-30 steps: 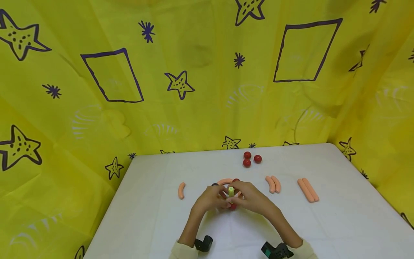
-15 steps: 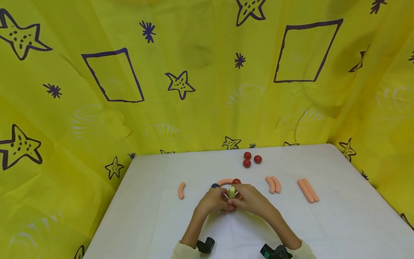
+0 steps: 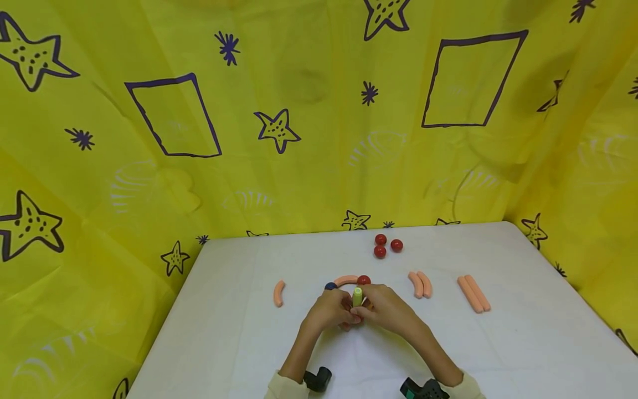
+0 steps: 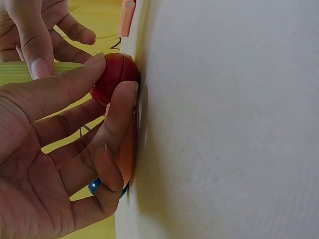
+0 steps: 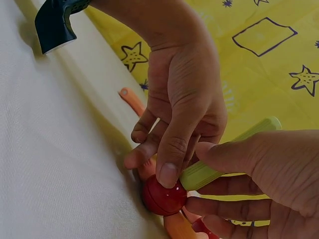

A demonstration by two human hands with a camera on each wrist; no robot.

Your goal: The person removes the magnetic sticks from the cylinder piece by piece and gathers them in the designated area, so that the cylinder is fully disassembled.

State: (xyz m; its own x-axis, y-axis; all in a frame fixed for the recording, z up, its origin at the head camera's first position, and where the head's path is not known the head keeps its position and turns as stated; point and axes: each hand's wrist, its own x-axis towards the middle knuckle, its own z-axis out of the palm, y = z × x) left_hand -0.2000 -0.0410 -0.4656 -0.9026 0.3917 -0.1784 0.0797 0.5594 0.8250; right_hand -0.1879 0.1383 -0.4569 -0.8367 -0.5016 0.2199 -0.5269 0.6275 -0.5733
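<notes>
Both hands meet over the middle of the table. The left hand (image 3: pixel 329 309) holds a glossy red ball (image 4: pixel 117 77) between thumb and fingers, low at the table surface. A light green ribbed stick (image 5: pixel 202 174) is pinched in the right hand (image 3: pixel 386 306); its inner end meets the red ball, its other end (image 3: pixel 357 296) points up. Orange rods (image 5: pixel 179 226) run off from the ball, partly hidden by the fingers. Just behind the hands, a curved salmon rod (image 3: pixel 346 280) lies between a dark blue ball (image 3: pixel 330 286) and another red ball (image 3: pixel 364 280).
Three loose red balls (image 3: pixel 380 251) lie at the back of the white table (image 3: pixel 239 343). One curved rod (image 3: pixel 278 293) is on the left. To the right are two curved rods (image 3: pixel 420 284) and two straight rods (image 3: pixel 474 293). A yellow patterned cloth (image 3: pixel 319 183) hangs behind.
Both hands have shifted slightly toward the near side, uncovering more of the blue ball and the red ball behind them. The green stick has moved a little with the right hand. Loose pieces stay put.
</notes>
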